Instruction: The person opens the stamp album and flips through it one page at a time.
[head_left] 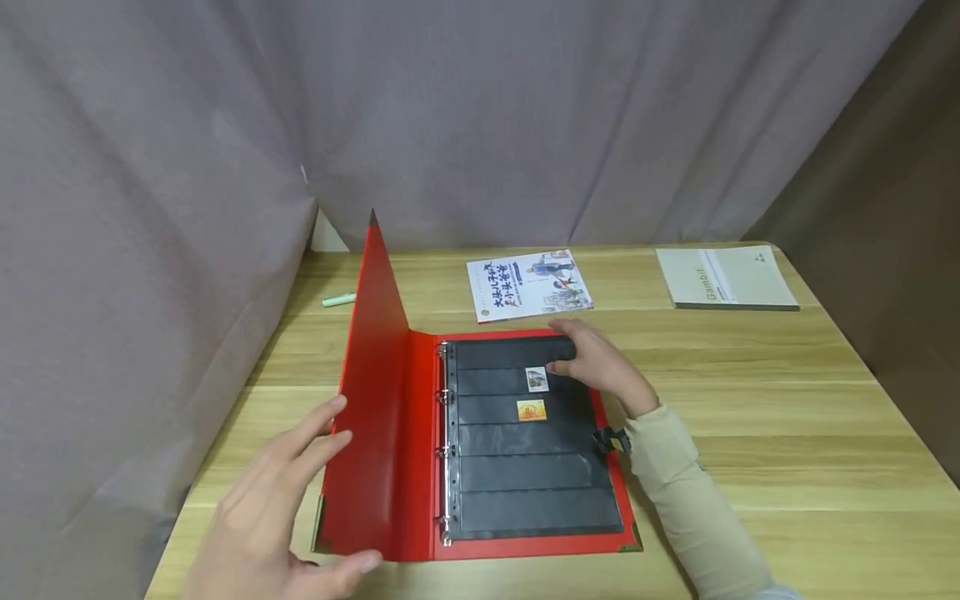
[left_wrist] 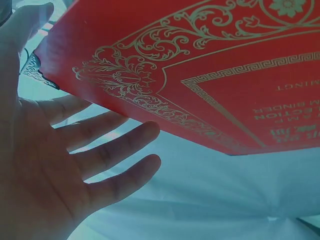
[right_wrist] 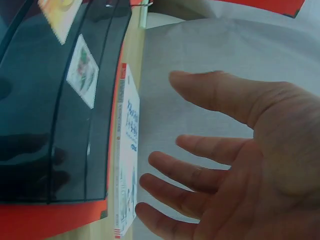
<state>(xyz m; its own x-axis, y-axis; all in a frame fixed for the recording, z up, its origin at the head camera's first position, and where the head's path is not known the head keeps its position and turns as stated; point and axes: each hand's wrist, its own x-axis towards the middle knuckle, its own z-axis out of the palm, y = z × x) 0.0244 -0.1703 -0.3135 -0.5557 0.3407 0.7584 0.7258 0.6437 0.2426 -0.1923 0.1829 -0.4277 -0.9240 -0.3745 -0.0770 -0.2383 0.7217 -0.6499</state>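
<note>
A red stamp album lies on the table, its front cover (head_left: 369, 400) standing nearly upright on the left. Inside, a black pocket page (head_left: 525, 471) on metal rings (head_left: 445, 450) bears a grey-white stamp (head_left: 537, 379) and a yellow-orange stamp (head_left: 532, 410). My left hand (head_left: 262, 508) is at the cover's free edge, fingers extended and spread. From the left wrist, the cover's outside (left_wrist: 210, 95) shows gold ornament and lettering. Over the page's top right corner hovers my right hand (head_left: 602, 362), its fingers loosely bent around nothing.
Behind the album lies a white illustrated book (head_left: 529, 285). A pale book marked Gambit (head_left: 726, 277) is at the back right, and a light green pen (head_left: 339, 299) lies left of the cover. Grey curtain (head_left: 480, 125) hangs along the table's back.
</note>
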